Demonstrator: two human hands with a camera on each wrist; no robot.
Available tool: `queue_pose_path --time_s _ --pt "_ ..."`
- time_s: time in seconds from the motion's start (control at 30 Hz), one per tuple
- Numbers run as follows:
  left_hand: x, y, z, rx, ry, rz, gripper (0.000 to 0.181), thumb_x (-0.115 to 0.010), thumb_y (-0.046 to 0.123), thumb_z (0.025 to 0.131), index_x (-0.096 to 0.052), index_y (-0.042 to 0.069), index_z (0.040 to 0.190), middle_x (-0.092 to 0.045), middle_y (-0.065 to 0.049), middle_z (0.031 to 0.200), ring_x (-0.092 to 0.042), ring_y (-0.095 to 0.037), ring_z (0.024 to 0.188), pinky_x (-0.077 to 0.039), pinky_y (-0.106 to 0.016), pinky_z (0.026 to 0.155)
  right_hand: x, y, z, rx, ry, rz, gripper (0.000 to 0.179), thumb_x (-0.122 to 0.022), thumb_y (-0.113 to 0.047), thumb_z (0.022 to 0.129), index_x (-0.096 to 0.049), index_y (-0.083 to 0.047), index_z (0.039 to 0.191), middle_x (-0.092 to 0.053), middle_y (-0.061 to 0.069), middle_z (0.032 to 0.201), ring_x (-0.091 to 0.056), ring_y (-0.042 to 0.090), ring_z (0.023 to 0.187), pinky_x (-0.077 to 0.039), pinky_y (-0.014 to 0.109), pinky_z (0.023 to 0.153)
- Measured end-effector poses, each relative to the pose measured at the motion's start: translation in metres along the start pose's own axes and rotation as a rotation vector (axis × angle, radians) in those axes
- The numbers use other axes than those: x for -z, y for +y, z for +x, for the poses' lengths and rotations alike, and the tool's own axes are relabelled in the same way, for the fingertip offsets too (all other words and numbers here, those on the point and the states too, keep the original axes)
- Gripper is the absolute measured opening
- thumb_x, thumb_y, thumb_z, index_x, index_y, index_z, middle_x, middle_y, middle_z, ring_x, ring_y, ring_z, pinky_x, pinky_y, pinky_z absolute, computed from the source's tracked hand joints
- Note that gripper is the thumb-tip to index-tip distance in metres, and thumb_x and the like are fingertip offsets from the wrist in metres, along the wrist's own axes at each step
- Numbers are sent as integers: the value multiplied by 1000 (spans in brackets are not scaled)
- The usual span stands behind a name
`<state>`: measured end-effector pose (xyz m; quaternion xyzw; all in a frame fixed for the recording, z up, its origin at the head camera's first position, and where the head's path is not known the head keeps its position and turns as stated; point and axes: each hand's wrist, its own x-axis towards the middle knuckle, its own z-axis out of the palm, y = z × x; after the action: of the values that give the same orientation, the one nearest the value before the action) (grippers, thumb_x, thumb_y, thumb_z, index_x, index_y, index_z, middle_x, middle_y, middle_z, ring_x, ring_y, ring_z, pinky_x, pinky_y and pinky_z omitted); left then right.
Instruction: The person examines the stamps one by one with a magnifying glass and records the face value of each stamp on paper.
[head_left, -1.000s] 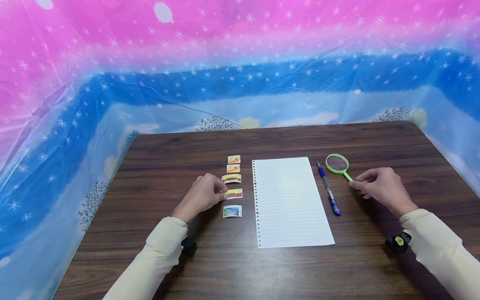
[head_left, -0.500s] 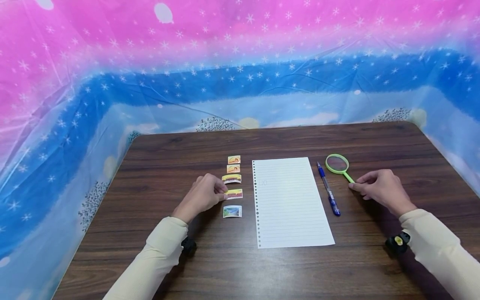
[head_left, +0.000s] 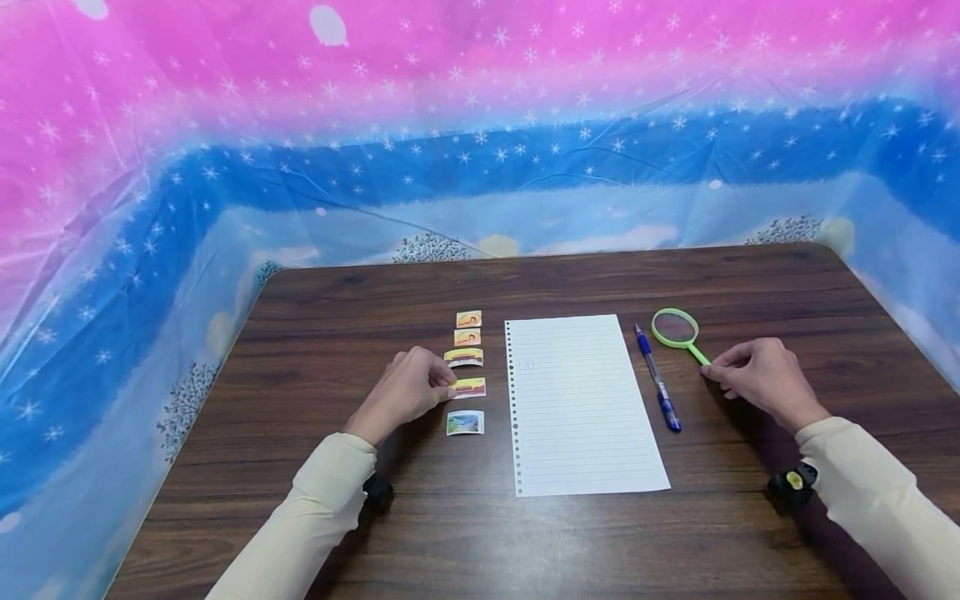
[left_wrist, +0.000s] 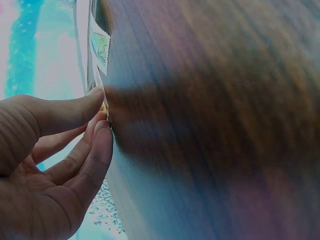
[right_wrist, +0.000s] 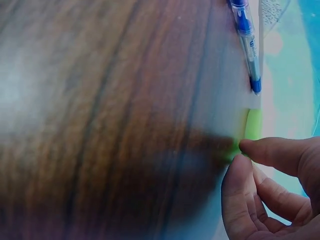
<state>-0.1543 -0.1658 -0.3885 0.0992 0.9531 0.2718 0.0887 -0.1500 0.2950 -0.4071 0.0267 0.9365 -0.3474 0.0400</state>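
At the column of stamps, my left hand (head_left: 408, 383) pinches the left edge of a yellow-and-red postage stamp (head_left: 471, 387), fingertips at the tabletop. Below that stamp lies a blue-green landscape stamp (head_left: 465, 422); above it are another yellow stamp (head_left: 463, 357) and two small orange ones, the nearer orange stamp (head_left: 467, 337) just over it. In the left wrist view, thumb and fingertips (left_wrist: 102, 131) meet around the stamp edge, which they mostly hide. On the right, my right hand (head_left: 768, 383) pinches the handle end of a green magnifying glass (head_left: 675, 327) lying on the table.
A lined, hole-punched sheet of paper (head_left: 581, 417) with faint writing at its upper left lies between the hands. A blue pen (head_left: 658, 379) lies between the sheet and the magnifying glass. Behind the dark wooden table (head_left: 375, 300) hangs a pink-and-blue snowflake cloth (head_left: 480, 142).
My right hand has shifted very slightly toward the left at the wrist while at the magnifying glass handle. The left hand and the stamps have stayed in place.
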Motion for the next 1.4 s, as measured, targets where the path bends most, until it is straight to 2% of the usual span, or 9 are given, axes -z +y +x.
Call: queue_pose_path --time_s 0.3,0.63,1.03,1.23,1.4 --pt "0 -1 0 7 0 -7 7 -79 7 88 -80 7 95 -71 -1 88 -62 -14 77 -55 -33 74 0 -8 1 24 6 23 26 -71 -16 96 -73 9 100 -74 9 78 -71 19 66 -57 32 60" --pt "-1 0 0 23 0 -10 7 -79 8 88 -80 8 95 -72 -1 88 -63 -14 78 -56 -34 75 -8 -31 4 86 -13 22 23 -70 -18 95 -74 5 99 -73 10 81 -71 19 67 -54 32 60" --pt "-1 -1 1 27 -2 -4 5 -80 9 88 -80 9 93 -72 0 87 -64 -13 79 -55 -34 76 -33 -67 6 130 -92 58 21 -71 -15 95 -75 5 99 -73 11 80 -70 20 67 -56 35 60" --pt "-1 -2 1 11 5 1 5 -81 9 87 -80 9 92 -71 1 85 -64 -12 78 -55 -33 75 -49 -83 8 172 -106 73 17 -73 -12 93 -75 4 96 -72 11 77 -68 20 62 -55 33 55" --pt "-1 -2 1 7 6 2 5 -81 9 87 -80 8 91 -71 1 85 -63 -12 77 -55 -33 75 -62 -93 9 212 -115 66 13 -74 -13 92 -76 0 91 -70 7 72 -66 21 60 -51 32 55"
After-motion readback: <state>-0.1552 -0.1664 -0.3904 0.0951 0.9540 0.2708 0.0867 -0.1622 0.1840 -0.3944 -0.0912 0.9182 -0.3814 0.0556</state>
